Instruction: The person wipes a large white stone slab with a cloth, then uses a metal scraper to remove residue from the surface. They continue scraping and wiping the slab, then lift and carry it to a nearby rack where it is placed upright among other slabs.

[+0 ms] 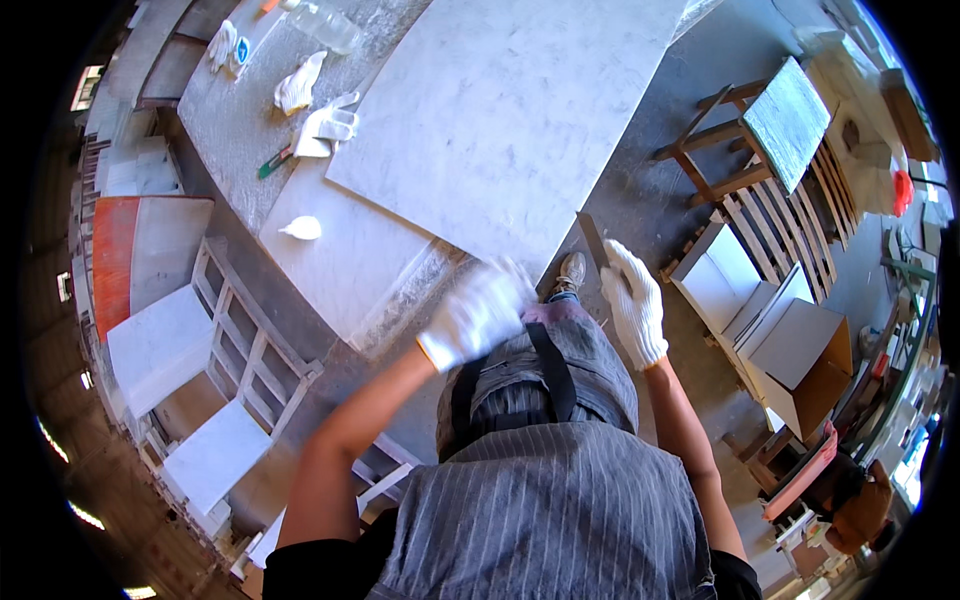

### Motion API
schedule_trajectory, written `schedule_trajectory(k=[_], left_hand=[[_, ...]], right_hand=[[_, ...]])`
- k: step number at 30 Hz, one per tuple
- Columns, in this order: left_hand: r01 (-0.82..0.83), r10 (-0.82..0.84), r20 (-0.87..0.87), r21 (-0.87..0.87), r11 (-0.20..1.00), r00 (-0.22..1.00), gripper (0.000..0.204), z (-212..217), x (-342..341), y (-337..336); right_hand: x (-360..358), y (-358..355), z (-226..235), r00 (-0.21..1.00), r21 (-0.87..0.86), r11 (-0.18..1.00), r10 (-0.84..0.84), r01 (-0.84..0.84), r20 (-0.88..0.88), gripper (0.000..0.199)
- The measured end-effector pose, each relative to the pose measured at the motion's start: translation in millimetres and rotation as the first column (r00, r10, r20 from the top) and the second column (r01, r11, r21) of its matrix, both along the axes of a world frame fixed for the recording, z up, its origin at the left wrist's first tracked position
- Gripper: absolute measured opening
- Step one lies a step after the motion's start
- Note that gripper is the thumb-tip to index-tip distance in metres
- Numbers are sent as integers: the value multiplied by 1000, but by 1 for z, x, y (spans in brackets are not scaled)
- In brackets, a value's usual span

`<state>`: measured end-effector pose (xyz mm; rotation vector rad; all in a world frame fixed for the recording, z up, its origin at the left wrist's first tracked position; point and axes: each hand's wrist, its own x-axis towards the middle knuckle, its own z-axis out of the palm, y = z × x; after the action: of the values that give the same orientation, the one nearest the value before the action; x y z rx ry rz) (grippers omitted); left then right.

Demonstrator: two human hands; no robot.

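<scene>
My left hand (478,313), in a white knit glove, is smeared by motion near the close corner of a large pale stone-look slab (500,120). Its fingers cannot be made out. To the right of that slab, my gloved right hand (635,306) grips a narrow, flat dark bar (591,238) between thumb and long, straightened fingers. The bar points up towards the slab's right edge; its lower end is hidden by the hand. The big slab lies at an angle over another pale slab (335,265).
A white nozzle bottle (301,228), a green-handled cutter (275,162), loose gloves (326,125) and a clear bottle (325,27) lie on the left. Right stand a wooden stool (787,120), a pallet (785,230) and an open carton (810,375). A person (855,505) is at lower right.
</scene>
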<state>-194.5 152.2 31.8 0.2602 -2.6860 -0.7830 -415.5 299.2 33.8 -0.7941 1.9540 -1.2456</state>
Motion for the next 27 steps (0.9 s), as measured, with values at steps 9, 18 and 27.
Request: schedule_trajectory(k=[9,18,27], left_hand=[[87,-67,220,-84,993,973,38,-9,-10,18],[-613,724,324,-387,689,609,67,-28,41,-110],[-569,653,550,-346,746,521,80,-27,32,-129]], right_hand=[[18,-94,-38,897,-42,966,220,-255,-384,29],[18,-108,-33,715,241,901,434,-362,-548,29],[14,-118,-30,627,339,813,581,-473,-519,38]])
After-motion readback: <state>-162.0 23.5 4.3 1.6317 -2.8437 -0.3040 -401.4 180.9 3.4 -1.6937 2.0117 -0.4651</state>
